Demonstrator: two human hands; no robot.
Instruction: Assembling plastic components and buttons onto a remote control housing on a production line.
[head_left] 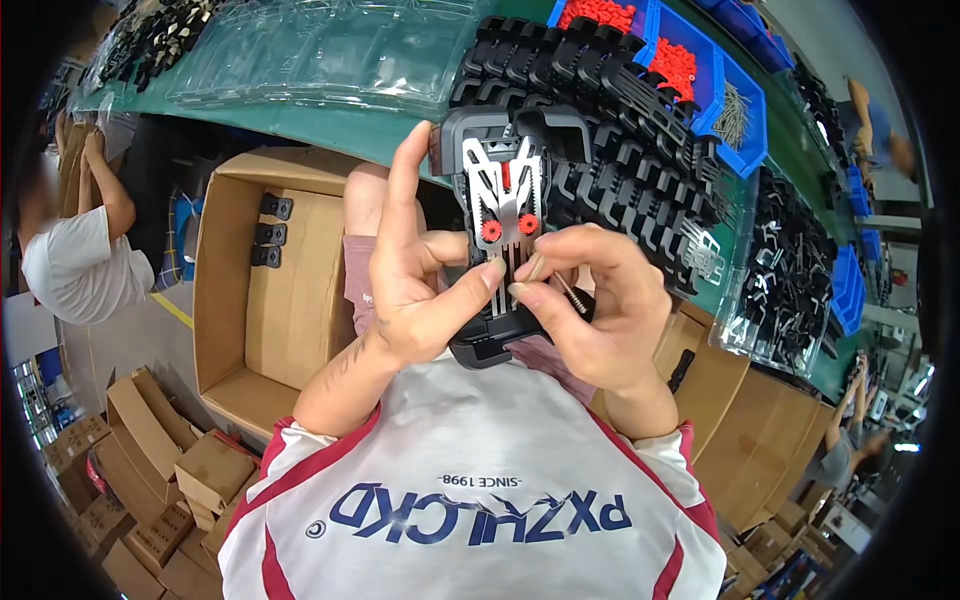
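My left hand (pixel 415 295) grips a black plastic phone-holder-like body (pixel 507 215) upright in front of my chest, thumb across its middle and index finger stretched along its left edge. Silver metal arms (pixel 478 170) and two red gears (pixel 491 231) lie on its face, with a red piece between the arms. My right hand (pixel 615 310) is closed close against the body's lower right side, its thumb and fingertips together at the central slots. A thin coil spring (pixel 574 292) sticks out from between those fingers; its other end is hidden.
Rows of similar black bodies (pixel 640 170) cover the green table (pixel 400 140), beside clear plastic trays (pixel 320 60). Blue bins hold red parts (pixel 672 68) and metal pins (pixel 733 118). An open cardboard box (pixel 300 290) stands left. Other people work at left and right.
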